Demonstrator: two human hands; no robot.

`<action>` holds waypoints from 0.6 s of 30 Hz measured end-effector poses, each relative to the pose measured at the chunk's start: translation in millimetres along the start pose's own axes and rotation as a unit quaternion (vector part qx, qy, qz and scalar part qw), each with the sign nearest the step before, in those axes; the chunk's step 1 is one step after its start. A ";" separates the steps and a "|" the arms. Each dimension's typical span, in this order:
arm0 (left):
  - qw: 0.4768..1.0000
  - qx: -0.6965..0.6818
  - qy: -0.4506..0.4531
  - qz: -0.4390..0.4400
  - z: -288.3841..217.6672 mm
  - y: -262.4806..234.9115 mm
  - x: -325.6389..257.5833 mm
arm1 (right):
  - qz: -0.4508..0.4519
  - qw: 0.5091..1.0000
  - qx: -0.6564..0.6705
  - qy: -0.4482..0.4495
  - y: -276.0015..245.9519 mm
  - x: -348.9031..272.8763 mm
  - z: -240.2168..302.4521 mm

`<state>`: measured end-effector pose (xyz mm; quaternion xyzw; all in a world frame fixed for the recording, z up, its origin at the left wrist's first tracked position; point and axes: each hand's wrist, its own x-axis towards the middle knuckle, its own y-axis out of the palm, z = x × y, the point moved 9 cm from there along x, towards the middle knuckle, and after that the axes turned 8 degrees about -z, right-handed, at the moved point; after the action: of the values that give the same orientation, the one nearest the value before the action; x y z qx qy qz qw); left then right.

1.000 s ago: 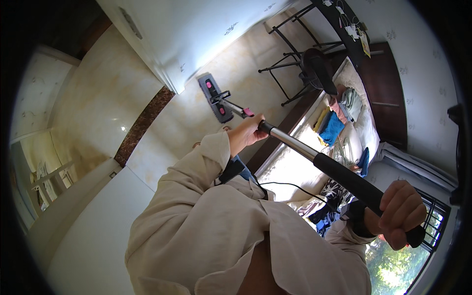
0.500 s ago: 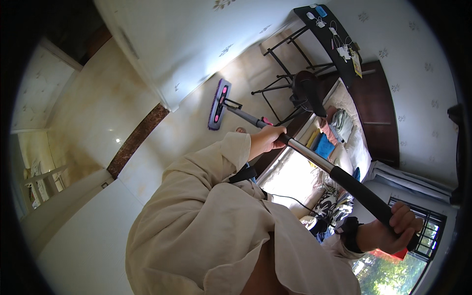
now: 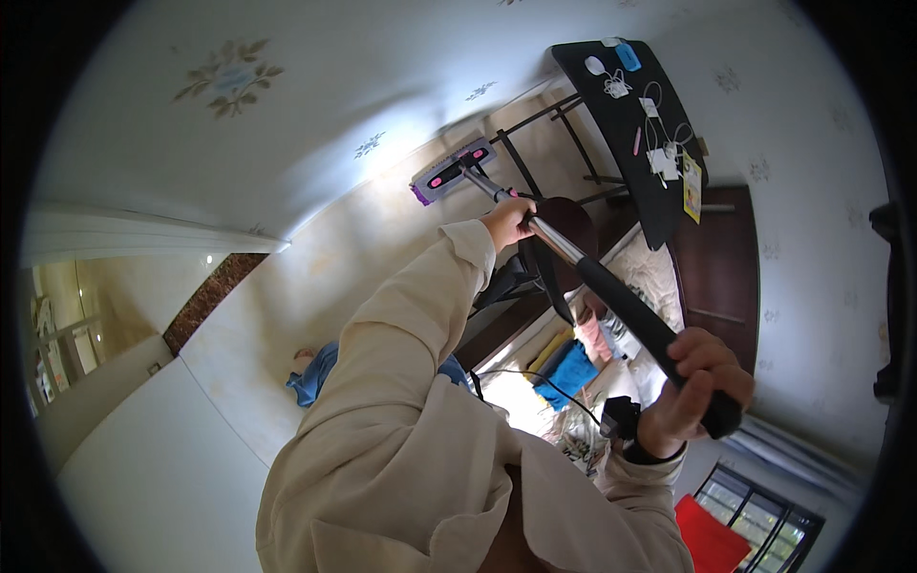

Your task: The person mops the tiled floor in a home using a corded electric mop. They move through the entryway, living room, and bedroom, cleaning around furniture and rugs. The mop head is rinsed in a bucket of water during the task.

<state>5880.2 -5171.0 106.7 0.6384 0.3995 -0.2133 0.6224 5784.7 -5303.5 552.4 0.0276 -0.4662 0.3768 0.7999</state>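
No words or numbers can be read; any print on the yellow card point(image 3: 692, 196) on the black table point(image 3: 616, 134) is too small.

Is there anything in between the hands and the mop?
No, nothing visible: the left hand grips the mop pole, and the right hand holds its black handle. Near the mop head, dark table legs stand just to the right.
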 end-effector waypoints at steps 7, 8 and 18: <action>0.998 -0.042 0.036 0.006 -3.1 4.6 2.9 | 0.096 0.985 0.087 -0.112 0.8 33.2 -29.7; 0.998 -0.058 0.039 -0.004 0.1 3.1 -3.2 | 0.104 0.984 0.088 -0.113 -2.6 37.0 -27.3; 0.995 -0.100 0.014 -0.015 52.6 -104.6 -138.2 | 0.193 0.932 0.296 -0.075 -3.7 25.7 59.5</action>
<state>5729.4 -5265.5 140.8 0.5697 0.4374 -0.1723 0.6741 5751.1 -5314.9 606.8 0.2010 -0.3887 0.6419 0.6297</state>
